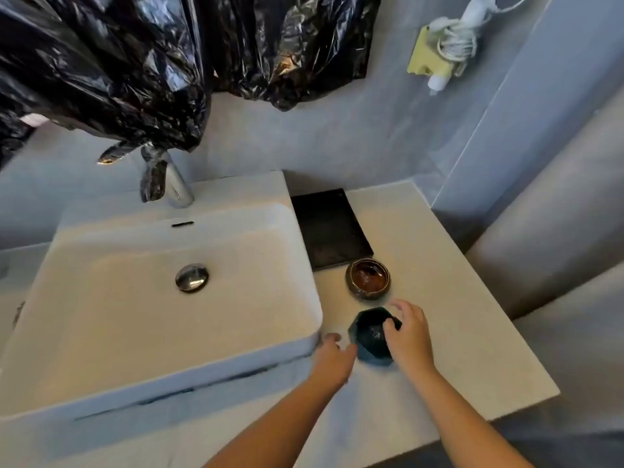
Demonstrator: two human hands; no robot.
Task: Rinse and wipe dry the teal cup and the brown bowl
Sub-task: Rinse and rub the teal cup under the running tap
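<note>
**Barely begun: cup being taken up, nothing rinsed yet**

The teal faceted ceramic cup (369, 336) stands on the pale stone worktop (472, 349), close to its basin-side edge. The right hand (408, 336) pinches the cup's rim, while the left hand (334, 358) is loosely open just beside it; whether they touch is unclear. The glossy brown round bowl (368, 279) sits untouched just behind the cup. No water runs from the chrome tap (180, 189), so rinsing and wiping of both seem still ahead. No writing is legible.

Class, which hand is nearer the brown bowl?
Right. The right hand, holding the cup, is just in front of the bowl; the left hand is farther, front-left.
</note>
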